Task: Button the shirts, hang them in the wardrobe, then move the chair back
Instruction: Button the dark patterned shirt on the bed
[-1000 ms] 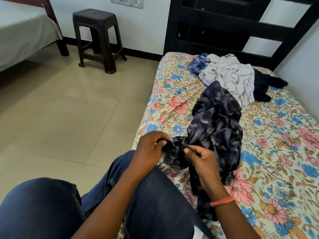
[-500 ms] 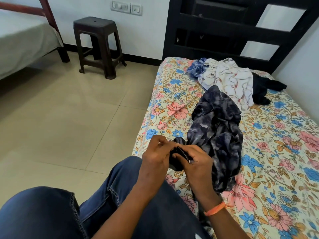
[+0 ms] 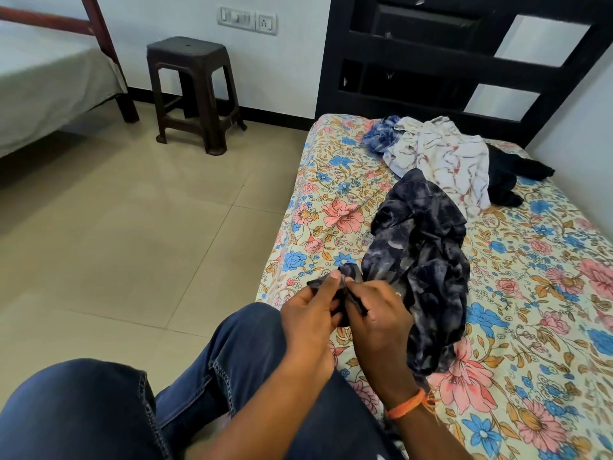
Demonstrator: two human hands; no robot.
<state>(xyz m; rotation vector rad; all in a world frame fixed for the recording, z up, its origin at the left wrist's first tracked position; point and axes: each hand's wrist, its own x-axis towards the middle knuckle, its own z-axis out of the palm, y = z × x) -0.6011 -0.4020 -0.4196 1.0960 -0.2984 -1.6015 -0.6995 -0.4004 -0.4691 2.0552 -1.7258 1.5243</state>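
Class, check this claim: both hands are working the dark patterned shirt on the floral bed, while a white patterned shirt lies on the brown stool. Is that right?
One detail is wrong. In the head view the white patterned shirt lies on the floral bed, not on the brown stool, whose top is bare. Both the left hand and right hand do hold the dark patterned shirt.

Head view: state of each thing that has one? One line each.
dark patterned shirt: crumpled on bed, near edge pinched by both hands
left hand: fingers shut on shirt edge
right hand: fingers shut on shirt edge
white patterned shirt: loose heap, untouched
blue checked shirt: bunched, untouched
black garment: crumpled, untouched
stool: upright by wall
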